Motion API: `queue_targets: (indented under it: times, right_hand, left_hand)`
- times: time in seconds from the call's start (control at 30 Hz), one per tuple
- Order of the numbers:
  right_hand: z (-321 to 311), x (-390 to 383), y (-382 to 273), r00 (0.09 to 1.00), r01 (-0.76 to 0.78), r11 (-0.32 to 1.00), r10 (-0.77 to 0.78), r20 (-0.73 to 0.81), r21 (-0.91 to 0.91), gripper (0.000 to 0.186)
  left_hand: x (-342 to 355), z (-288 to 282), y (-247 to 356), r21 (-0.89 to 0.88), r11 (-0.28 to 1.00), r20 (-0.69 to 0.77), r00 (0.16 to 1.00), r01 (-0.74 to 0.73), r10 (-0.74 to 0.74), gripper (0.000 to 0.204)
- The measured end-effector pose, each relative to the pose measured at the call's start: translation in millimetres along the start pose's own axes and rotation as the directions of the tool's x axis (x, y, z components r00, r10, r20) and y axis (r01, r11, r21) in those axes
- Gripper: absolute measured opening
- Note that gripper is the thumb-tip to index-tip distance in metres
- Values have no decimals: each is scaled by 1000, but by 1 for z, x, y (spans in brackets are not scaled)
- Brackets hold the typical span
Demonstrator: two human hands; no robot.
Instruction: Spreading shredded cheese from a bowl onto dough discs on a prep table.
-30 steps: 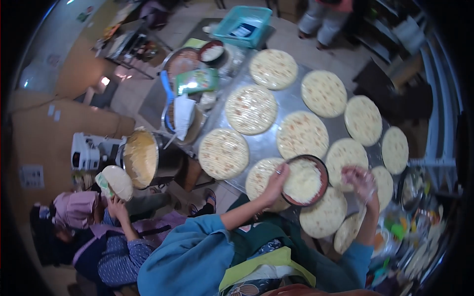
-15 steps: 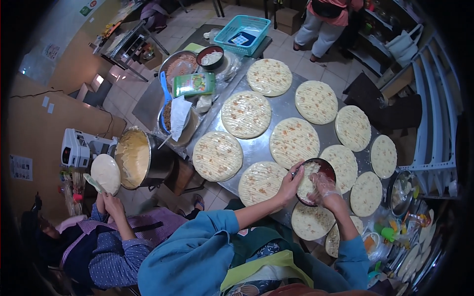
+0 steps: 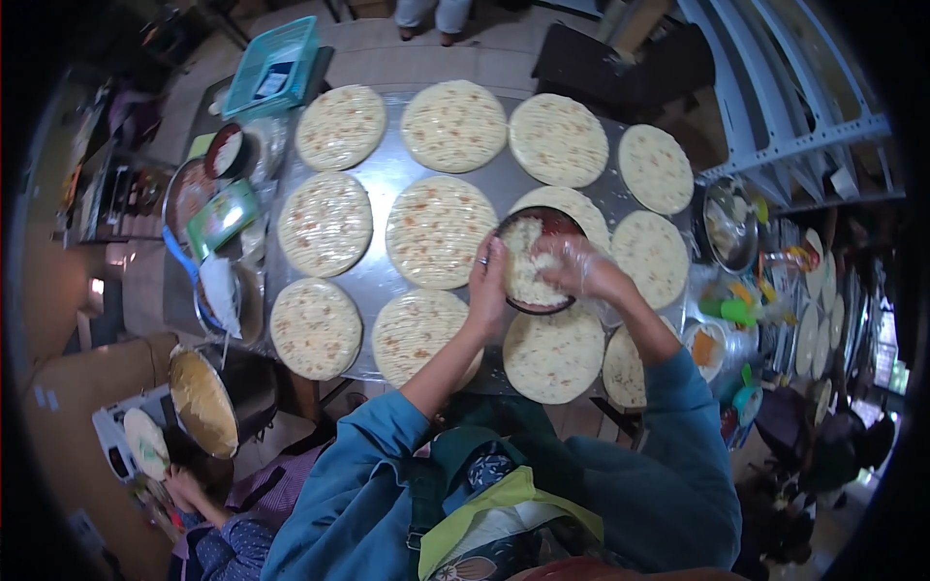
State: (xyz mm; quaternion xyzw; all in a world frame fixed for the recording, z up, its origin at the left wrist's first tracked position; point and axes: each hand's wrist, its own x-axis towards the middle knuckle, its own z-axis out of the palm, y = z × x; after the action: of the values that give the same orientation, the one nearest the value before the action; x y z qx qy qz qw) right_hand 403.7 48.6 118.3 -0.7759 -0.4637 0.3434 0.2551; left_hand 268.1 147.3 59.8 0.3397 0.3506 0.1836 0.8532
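My left hand [image 3: 487,281] grips the near left rim of a dark round bowl [image 3: 562,225] filled with white shredded cheese [image 3: 524,263]. My right hand [image 3: 581,271], in a clear plastic glove, reaches into the bowl and is closed around a clump of cheese. The bowl hangs over a metal table [image 3: 387,174] covered with several round flat pizza bases [image 3: 439,230], each with a light topping. One base [image 3: 553,353] lies directly below my hands.
Bowls, a green packet [image 3: 221,219] and a turquoise basket [image 3: 274,64] stand at the table's left end. Small tubs and a metal bowl [image 3: 731,225] sit to the right. A seated person at lower left holds a dough disc [image 3: 145,443] beside a large pot [image 3: 221,395].
The view has shifted so the table fills more of the frame. My right hand has gone from beside the bowl into it and closed on cheese. My left hand stays on the bowl's rim.
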Motion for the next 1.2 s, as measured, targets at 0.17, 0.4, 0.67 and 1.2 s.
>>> queue_targets:
  times: [0.17,0.4,0.67,1.2]
  right_hand:
    - [-66,20,23,990,-138,844,107,90,519,16]
    - [-133,107,83,957,-281,846,284,64,453,30]
    - [-143,189,179,977,-12,996,30,-211,87,19]
    - [-151,207,168,951,-182,982,166,-262,-38,16]
  left_hand:
    - [29,30,-6,18,1000,51,999,9,-10,52]
    - [47,30,5,15,1000,4,1000,-26,26,55]
    - [31,3,19,-104,994,-2,1000,27,-27,43]
    - [8,-21,28,-29,996,-74,994,83,-85,54]
